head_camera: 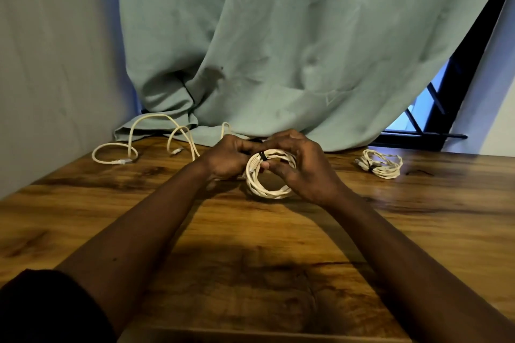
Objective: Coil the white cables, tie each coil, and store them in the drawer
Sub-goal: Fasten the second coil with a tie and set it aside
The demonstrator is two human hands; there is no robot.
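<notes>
A white cable coil (269, 188) is held just above the wooden table, at the middle of the view. My right hand (302, 167) grips its right side, thumb inside the loop. My left hand (227, 157) holds the coil's upper left, where a black tie (262, 156) wraps the strands. A second coil (380, 162), bound with a black tie, lies on the table at the right. A loose white cable (156, 136) sprawls in loops at the back left.
The wooden table (250, 259) stretches toward me. A teal curtain (278, 49) hangs behind and drapes onto the table's far edge. A dark window frame (434, 119) shows at the back right. No drawer is in view.
</notes>
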